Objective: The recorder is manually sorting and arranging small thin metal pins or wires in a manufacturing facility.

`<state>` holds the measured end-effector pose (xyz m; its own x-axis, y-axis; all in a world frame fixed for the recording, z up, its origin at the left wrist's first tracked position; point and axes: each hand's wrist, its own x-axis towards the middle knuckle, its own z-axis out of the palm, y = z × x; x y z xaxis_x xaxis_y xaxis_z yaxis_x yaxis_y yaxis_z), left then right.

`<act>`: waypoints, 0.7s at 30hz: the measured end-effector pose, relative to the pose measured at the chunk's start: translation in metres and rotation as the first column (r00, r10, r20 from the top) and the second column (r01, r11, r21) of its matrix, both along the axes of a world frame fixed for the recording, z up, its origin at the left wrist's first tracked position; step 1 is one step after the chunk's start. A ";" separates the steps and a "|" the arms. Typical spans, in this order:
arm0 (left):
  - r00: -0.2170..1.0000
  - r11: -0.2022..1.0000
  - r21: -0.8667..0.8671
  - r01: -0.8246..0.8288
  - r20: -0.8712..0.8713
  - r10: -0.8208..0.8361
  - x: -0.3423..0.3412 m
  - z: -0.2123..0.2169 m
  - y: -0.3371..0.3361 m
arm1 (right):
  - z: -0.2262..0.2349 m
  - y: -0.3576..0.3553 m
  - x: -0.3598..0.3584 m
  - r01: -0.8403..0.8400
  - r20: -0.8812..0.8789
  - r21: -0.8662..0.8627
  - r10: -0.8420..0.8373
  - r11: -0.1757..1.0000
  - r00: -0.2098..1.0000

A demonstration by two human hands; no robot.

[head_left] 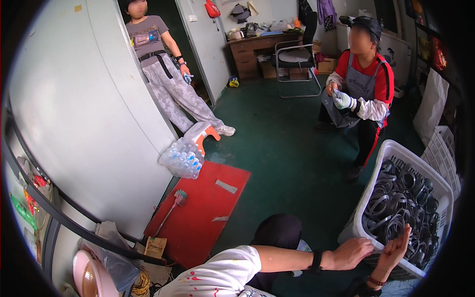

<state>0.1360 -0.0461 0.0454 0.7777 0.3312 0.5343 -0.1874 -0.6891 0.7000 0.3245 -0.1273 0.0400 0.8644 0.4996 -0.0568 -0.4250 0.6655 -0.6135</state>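
Note:
Beside the near corner of a white plastic crate (349, 225), my left hand (350, 254) has its fingers curled together. Whether anything is inside them is hidden. A black band is around that wrist. My right hand (392, 253), with a dark red beaded bracelet on its wrist, is just to the right. Its fingers are stretched upward in front of the crate's contents, and no object shows in it. Many dark ring-shaped bands (396, 198) fill the crate in a loose heap.
A seated person (366, 74) wears a glove and handles something small; another person (156, 54) stands by the doorway. On the green floor lie a red board (208, 198) with a brush (179, 199), and wrapped bottles (183, 158). A black metal rail (74, 222) runs along my left.

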 end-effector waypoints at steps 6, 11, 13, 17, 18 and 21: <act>1.000 1.000 -0.019 0.016 0.014 -0.016 -0.003 0.002 -0.004 | 0.013 -0.008 -0.003 0.010 0.021 -0.092 -0.008 0.996 1.000; 0.998 0.997 -0.054 0.049 0.033 -0.048 0.000 0.000 -0.009 | -0.009 -0.018 0.021 0.065 0.102 -0.085 -0.056 0.994 0.993; 0.997 0.996 -0.059 0.073 0.042 -0.071 0.000 -0.006 -0.011 | -0.026 -0.039 0.054 0.161 0.199 -0.102 -0.139 0.982 0.970; 0.996 0.862 -0.504 0.058 -0.028 -0.084 -0.004 -0.014 0.001 | -0.025 -0.065 0.080 0.137 0.363 -0.022 -0.120 0.990 0.924; 0.996 0.812 -0.581 0.058 -0.019 -0.085 -0.001 -0.010 0.006 | -0.003 -0.045 0.042 0.095 0.313 -0.172 -0.037 0.981 0.949; 0.996 0.741 -0.668 0.063 -0.008 -0.092 0.009 -0.016 0.007 | 0.017 -0.021 -0.023 -0.103 0.350 -0.513 0.317 0.852 0.881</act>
